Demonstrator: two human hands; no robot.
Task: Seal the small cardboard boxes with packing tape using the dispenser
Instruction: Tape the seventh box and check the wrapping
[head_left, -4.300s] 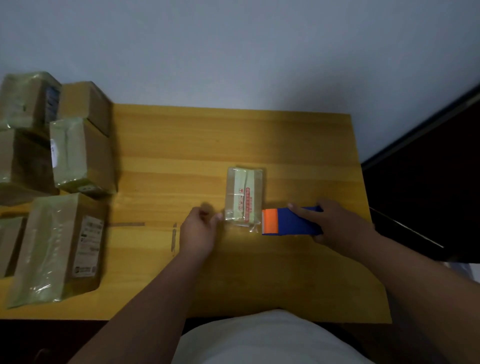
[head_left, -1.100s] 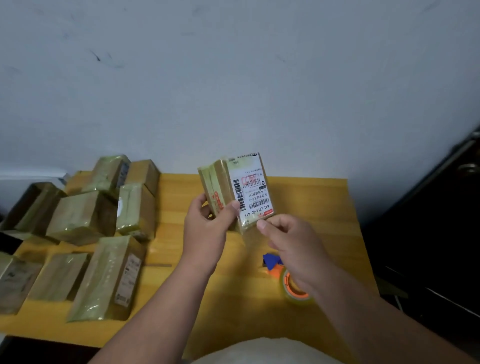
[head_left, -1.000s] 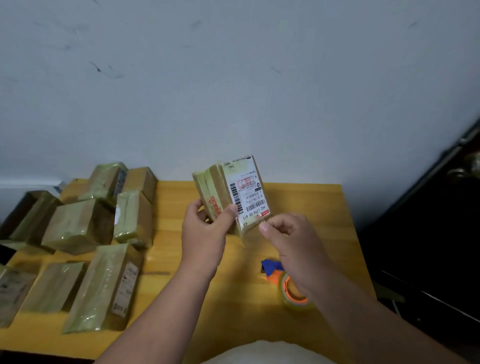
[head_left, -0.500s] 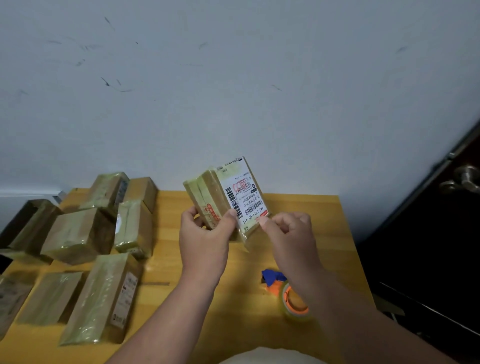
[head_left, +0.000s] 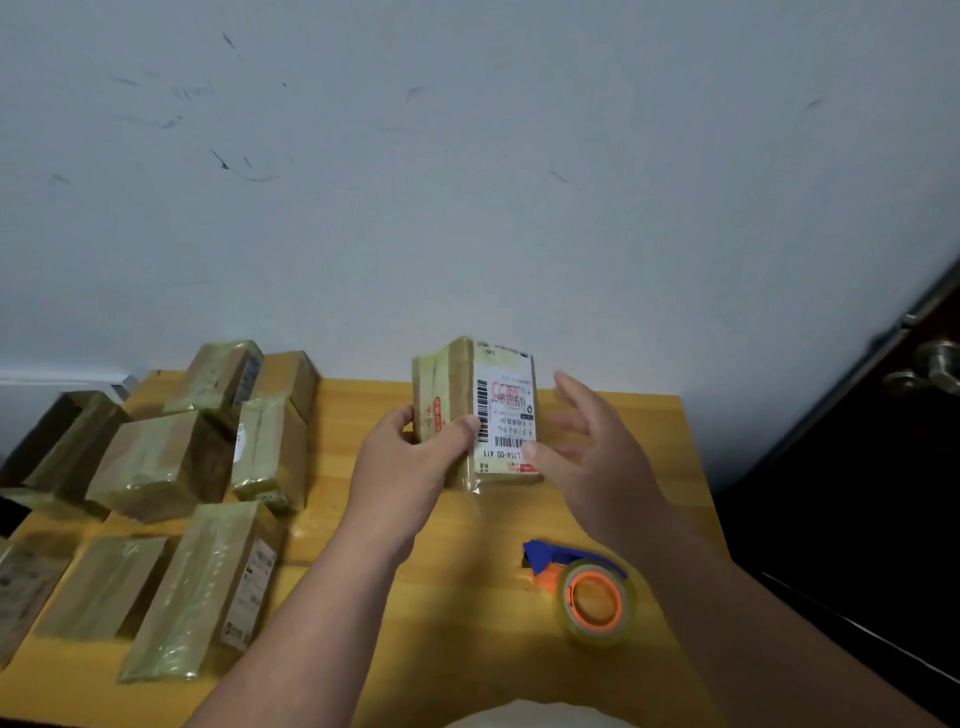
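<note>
A small taped cardboard box with a white barcode label is held upright above the wooden table. My left hand grips its lower left side, thumb across the front. My right hand is just right of the box with fingers spread and blurred; its thumb lies at the label's lower right corner. The blue and orange tape dispenser with a clear tape roll lies on the table below my right hand, untouched.
Several taped boxes crowd the table's left part, and one long box lies near the front edge. A white wall rises behind the table. A dark door with a metal handle stands to the right.
My right hand has stopped pinching the box's lower right corner and its fingers have spread. The box has turned more upright in my left hand. The dispenser has lain on the table throughout.
</note>
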